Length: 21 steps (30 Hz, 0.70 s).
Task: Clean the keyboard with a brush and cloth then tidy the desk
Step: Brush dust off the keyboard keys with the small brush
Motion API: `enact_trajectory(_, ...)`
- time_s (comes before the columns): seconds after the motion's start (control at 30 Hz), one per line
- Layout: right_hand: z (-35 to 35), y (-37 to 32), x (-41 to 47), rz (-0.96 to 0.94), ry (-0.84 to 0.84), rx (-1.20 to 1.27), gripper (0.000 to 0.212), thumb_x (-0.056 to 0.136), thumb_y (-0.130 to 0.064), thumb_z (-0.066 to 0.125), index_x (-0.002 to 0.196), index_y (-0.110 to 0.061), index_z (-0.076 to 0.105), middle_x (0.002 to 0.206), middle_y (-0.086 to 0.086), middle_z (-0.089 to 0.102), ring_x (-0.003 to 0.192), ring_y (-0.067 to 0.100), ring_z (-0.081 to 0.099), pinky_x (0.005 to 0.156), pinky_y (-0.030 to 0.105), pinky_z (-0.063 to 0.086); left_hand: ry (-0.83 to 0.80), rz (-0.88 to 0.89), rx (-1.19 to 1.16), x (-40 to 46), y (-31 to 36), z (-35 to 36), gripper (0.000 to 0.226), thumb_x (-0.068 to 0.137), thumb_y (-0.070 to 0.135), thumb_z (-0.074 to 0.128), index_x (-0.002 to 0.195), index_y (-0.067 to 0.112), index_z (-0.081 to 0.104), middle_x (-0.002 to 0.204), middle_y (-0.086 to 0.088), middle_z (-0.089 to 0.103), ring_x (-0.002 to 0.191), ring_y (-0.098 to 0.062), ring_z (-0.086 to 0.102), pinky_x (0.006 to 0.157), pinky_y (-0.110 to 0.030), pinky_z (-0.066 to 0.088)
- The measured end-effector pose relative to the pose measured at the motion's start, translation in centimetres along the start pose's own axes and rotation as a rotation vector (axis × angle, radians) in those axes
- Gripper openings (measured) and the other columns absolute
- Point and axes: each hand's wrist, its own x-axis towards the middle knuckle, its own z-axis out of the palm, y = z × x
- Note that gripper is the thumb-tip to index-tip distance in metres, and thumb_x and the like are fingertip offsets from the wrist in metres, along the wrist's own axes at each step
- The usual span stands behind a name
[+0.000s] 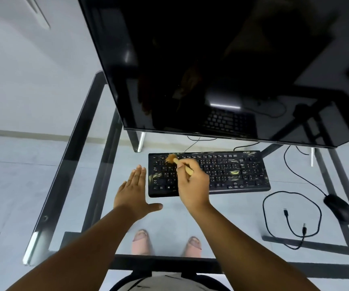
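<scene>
A black keyboard (pixel 232 171) with pale smudges of dirt lies on the glass desk (pixel 81 156) below the monitor. My right hand (pixel 192 185) grips a small wooden brush (pixel 176 161) by its handle. The brush's brown bristles touch the keys at the keyboard's far left corner. My left hand (pixel 132 193) lies flat and open on the glass just left of the keyboard, fingers straight and thumb spread toward me. No cloth shows in this view.
A large dark monitor (pixel 211 70) leans over the back of the desk. At the right lie a black mouse (pixel 338 207) and a looped black cable (pixel 291 223) with loose plugs. Through the glass I see the floor and two feet.
</scene>
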Motion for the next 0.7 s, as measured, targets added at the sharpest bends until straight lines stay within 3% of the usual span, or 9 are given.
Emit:
enact_trajectory(0.1, 0.0, 0.1, -0.5, -0.009, -0.172, 0.032, 0.011, 0.093, -0.018, 0.06, 0.097, -0.021, 0.069, 0.069, 0.0, 0.071, 0.049, 0.02, 0.059, 0.044, 0.031, 0.043, -0.001, 0.006, 0.005, 0.0, -0.2, 0.1, 0.126, 0.07, 0.08, 0.054, 0.151, 0.017, -0.02, 0.159, 0.004, -0.024, 0.147, -0.011, -0.016, 0.122, -0.034, 0.008)
enact_trajectory(0.2, -0.2, 1.0, -0.6, -0.025, -0.04, -0.1, 0.013, 0.093, -0.019, 0.058, 0.101, -0.02, 0.069, 0.064, -0.006, 0.066, 0.044, 0.008, 0.05, 0.044, 0.025, 0.037, -0.005, 0.007, 0.008, -0.1, -0.2, 0.1, 0.126, 0.071, 0.08, 0.054, 0.151, 0.017, -0.02, 0.159, 0.004, -0.024, 0.147, -0.011, -0.017, 0.121, -0.033, 0.007)
enact_trajectory(0.27, -0.5, 1.0, -0.7, -0.002, 0.009, -0.013, 0.014, 0.094, -0.015, 0.058, 0.103, -0.015, 0.069, 0.071, -0.01, 0.068, 0.044, 0.005, 0.048, 0.045, 0.019, 0.036, -0.002, 0.008, 0.004, -0.1, -0.1, 0.1, 0.126, 0.071, 0.08, 0.054, 0.151, 0.017, -0.02, 0.159, 0.004, -0.024, 0.147, -0.011, -0.016, 0.121, -0.033, 0.007)
enact_trajectory(0.4, -0.2, 0.5, -1.1, -0.013, -0.26, 0.038, 0.016, 0.094, -0.018, 0.061, 0.107, -0.02, 0.07, 0.076, -0.011, 0.072, 0.057, 0.006, 0.062, 0.049, 0.022, 0.045, 0.004, 0.004, 0.0, -0.1, -0.3, 0.1, 0.127, 0.071, 0.08, 0.054, 0.151, 0.017, -0.021, 0.159, 0.003, -0.024, 0.148, -0.011, -0.016, 0.121, -0.033, 0.007)
enact_trajectory(0.47, 0.1, 0.7, -1.1, -0.026, -0.211, -0.042, 0.017, 0.093, -0.017, 0.061, 0.107, -0.018, 0.071, 0.071, -0.017, 0.066, 0.053, 0.001, 0.058, 0.05, 0.013, 0.038, 0.007, 0.003, -0.002, -0.2, -0.3, 0.2, 0.127, 0.07, 0.081, 0.054, 0.151, 0.017, -0.021, 0.159, 0.003, -0.024, 0.148, -0.012, -0.016, 0.121, -0.033, 0.007)
enact_trajectory(0.57, -0.2, 0.6, -0.9, -0.012, -0.04, -0.042, 0.016, 0.093, -0.017, 0.059, 0.105, -0.017, 0.07, 0.068, -0.013, 0.065, 0.045, 0.004, 0.049, 0.047, 0.014, 0.034, 0.013, 0.0, -0.015, -0.4, -0.2, 0.3, 0.127, 0.071, 0.081, 0.054, 0.151, 0.016, -0.021, 0.159, 0.003, -0.024, 0.147, -0.012, -0.016, 0.121, -0.033, 0.006)
enact_trajectory(0.7, -1.1, 1.1, -1.6, -0.034, -0.136, -0.075, 0.015, 0.092, -0.016, 0.06, 0.102, -0.017, 0.071, 0.073, -0.011, 0.071, 0.044, 0.004, 0.049, 0.046, 0.016, 0.035, 0.018, -0.004, -0.037, -0.4, -0.1, 0.4, 0.126, 0.071, 0.079, 0.055, 0.151, 0.017, -0.02, 0.159, 0.004, -0.023, 0.148, -0.012, -0.015, 0.121, -0.033, 0.007)
